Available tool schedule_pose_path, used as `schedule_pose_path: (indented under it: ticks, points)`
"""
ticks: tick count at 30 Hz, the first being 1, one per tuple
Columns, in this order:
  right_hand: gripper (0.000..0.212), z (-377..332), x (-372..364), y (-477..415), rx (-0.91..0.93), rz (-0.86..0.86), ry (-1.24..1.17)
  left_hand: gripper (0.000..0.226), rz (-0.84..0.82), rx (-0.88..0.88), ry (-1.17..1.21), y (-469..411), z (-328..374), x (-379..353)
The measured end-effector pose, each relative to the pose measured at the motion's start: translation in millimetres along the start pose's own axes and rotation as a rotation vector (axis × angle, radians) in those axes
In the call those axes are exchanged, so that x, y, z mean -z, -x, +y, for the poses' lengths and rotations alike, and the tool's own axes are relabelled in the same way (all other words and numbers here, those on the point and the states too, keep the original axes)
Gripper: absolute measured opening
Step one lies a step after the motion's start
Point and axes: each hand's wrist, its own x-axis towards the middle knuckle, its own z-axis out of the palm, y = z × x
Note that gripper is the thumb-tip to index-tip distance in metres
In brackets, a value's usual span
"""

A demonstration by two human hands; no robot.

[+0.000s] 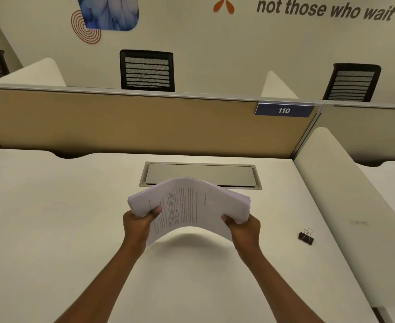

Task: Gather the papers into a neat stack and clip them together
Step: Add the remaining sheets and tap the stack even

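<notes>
Cubicle surface (52, 206), cable hatch (201, 176) inset. Paper stack (189, 206): aloft just before hatch, bowed; fingers of left hand (137, 226), right hand (245, 229) grip opposite ends, likely to square edges. Binder clip (306, 237): right of hatch, not yet applied.

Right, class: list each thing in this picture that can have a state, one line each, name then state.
papers: gathered in one stack, arched upward, held above the desk, not yet clipped.
left hand: grips the left end of the papers.
right hand: grips the right end of the papers.
binder clip: lying on the desk to the right, apart from the papers.
cable hatch: lid shut.
</notes>
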Motion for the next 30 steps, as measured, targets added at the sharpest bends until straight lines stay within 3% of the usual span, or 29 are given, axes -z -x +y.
schedule_pose_path:
  ticks: [12, 18, 23, 30]
  points:
    - [0.032, 39, 9, 8, -0.044, 0.029, 0.022, 0.031, -0.047, 0.017, -0.178, 1, -30, 11]
    - [0.036, 37, 11, 4, -0.042, 0.008, 0.003, 0.071, 0.022, -0.127, -0.042, -8, -11, 7]
    - [0.034, 40, 13, -1, -0.050, -0.013, -0.010, 0.046, 0.085, -0.277, -0.034, -14, 10, -8]
    - [0.036, 39, 13, -3, -0.050, -0.033, -0.023, 0.062, 0.144, -0.275, -0.168, -15, 2, -9]
